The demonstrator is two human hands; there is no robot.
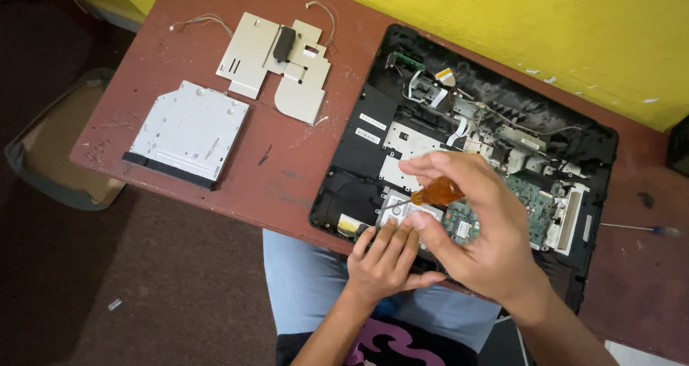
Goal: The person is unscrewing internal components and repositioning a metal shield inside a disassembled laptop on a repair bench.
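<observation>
The right hand (477, 237) has its fingers clamped on an amber-handled screwdriver (436, 192) above the opened laptop (466, 151) on the surface — the left hand (384, 262) rests its fingers, together and holding nothing, on the laptop's hard drive (402, 212).

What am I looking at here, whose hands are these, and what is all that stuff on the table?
This is one picture from a camera worn on a person's head, looking down at their own two bare hands. No robot is involved. On the reddish table lies an opened laptop with its circuit boards and wiring exposed. The right hand holds a small screwdriver with an amber handle, tip pointing into the laptop. The left hand rests its fingers on the laptop's near edge. To the left lie a removed disc drive and a pale metal cover plate. Another screwdriver lies far right.
</observation>
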